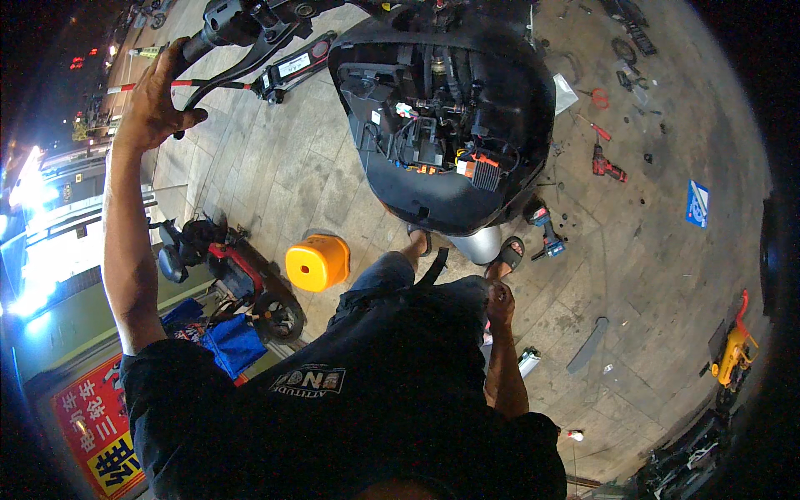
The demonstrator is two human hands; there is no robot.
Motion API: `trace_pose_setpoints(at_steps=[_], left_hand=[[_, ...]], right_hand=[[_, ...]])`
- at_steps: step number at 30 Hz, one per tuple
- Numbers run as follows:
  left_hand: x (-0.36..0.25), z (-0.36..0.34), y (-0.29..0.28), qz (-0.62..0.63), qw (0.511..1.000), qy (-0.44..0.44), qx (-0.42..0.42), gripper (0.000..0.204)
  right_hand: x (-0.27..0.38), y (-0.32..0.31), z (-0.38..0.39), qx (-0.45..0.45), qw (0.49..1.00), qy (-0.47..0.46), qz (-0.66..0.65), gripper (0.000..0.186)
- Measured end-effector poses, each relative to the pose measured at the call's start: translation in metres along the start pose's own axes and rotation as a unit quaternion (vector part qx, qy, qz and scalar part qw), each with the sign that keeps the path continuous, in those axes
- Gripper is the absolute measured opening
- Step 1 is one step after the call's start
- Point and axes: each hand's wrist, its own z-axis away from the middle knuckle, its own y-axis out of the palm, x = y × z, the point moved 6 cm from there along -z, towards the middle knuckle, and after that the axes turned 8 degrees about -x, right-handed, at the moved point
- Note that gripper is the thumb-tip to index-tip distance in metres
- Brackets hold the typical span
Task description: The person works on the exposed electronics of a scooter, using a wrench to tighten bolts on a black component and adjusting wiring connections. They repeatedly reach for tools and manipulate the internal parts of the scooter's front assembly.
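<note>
My left hand [152, 110] is closed on the black handlebar grip [196, 50] at the top left, its fingers by the curved brake lever [218, 83]. In front of me is a black scooter body [417, 200] with an open compartment showing wiring, dark boxes and an orange part [475, 162]. My right hand [500, 304] is closed down beside my right hip, against my dark clothing; what it holds, if anything, is hidden.
Around me are a yellow stool [317, 262], red-black drill [608, 167], blue-black power tool [546, 229], screwdriver [596, 127] and blue card [697, 202]. A red-black scooter [242, 271] stands left by a red sign [92, 421]; a yellow-black machine [733, 354] lies right, scattered parts beyond.
</note>
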Motion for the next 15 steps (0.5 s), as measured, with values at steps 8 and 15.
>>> trace_pose_setpoints(at_steps=[8, 15], left_hand=[[0.005, 0.0, 0.0, -0.024, 0.999, -0.037, 0.005, 0.095], [0.003, 0.0, -0.001, -0.027, 0.999, -0.037, 0.005, 0.096]], right_hand=[[-0.029, 0.001, -0.003, -0.016, 0.998, -0.011, 0.055, 0.032], [0.074, 0.035, -0.003, 0.051, 0.993, -0.072, 0.084, 0.031]])
